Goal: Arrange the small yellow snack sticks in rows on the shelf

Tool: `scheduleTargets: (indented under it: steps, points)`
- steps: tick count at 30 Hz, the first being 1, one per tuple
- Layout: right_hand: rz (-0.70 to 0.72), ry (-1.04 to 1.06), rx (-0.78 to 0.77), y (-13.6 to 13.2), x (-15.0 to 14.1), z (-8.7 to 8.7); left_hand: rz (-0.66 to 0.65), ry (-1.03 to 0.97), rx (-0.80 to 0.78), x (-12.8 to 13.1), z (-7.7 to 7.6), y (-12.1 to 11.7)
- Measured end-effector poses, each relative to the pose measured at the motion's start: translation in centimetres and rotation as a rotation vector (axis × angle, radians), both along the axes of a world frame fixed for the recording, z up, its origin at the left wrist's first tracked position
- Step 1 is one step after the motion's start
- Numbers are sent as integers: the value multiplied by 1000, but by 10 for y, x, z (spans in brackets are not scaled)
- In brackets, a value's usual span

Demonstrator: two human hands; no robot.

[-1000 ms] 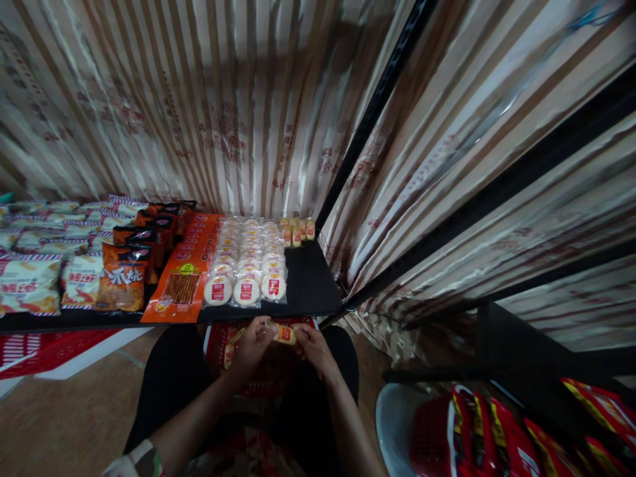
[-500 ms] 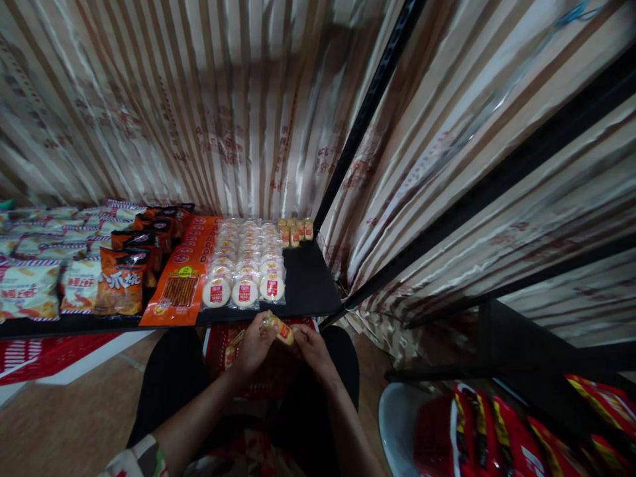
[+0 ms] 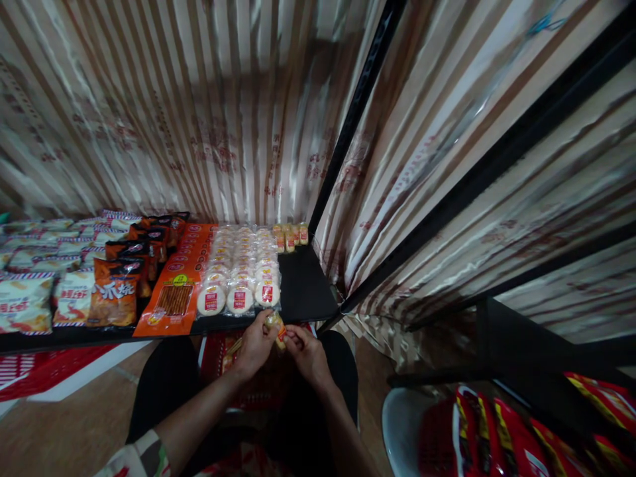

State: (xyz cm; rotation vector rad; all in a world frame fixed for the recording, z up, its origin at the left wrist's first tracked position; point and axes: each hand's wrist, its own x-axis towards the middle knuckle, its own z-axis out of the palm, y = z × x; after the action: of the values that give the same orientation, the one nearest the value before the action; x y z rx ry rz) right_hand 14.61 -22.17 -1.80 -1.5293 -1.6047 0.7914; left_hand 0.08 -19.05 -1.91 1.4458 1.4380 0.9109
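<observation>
Just in front of the shelf's front edge, a small yellow snack packet [image 3: 277, 326] with a red label is between my two hands. My left hand [image 3: 254, 350] grips its left side, fingers closed. The fingers of my right hand [image 3: 307, 356] pinch it from the right. Similar yellow packets [image 3: 290, 240] stand in a small group at the back right of the black shelf [image 3: 307, 285]. Beside them are rows of round white rice crackers [image 3: 240, 299] in clear wrappers. Below my hands, a red basket [image 3: 256, 396] holds more yellow packets, partly hidden by my arms.
Left along the shelf lie a flat orange snack bag [image 3: 171, 288], orange-and-black bags [image 3: 115, 295] and white snack bags [image 3: 24, 301]. Black metal posts [image 3: 342, 146] and a striped curtain [image 3: 223, 106] border the shelf. Red bags [image 3: 477, 430] sit in a pale tub [image 3: 397, 424] at lower right.
The yellow packet has turned more upright between my hands, and my right hand has shifted slightly left. The view has moved a little, so the shelf sits lower and farther left.
</observation>
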Motion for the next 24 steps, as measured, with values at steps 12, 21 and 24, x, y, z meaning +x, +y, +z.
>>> scheduleTargets:
  steps: [12, 21, 24]
  points:
    - [-50, -304, 146, 4, 1, 19, 0, 172, 86, 21, 37, 16]
    - [-171, -330, 207, 20, 8, 9, -39, 199, 97, 41, 49, 31]
    - [-218, -335, 234, 29, 11, 5, -62, 112, 111, 47, 50, 38]
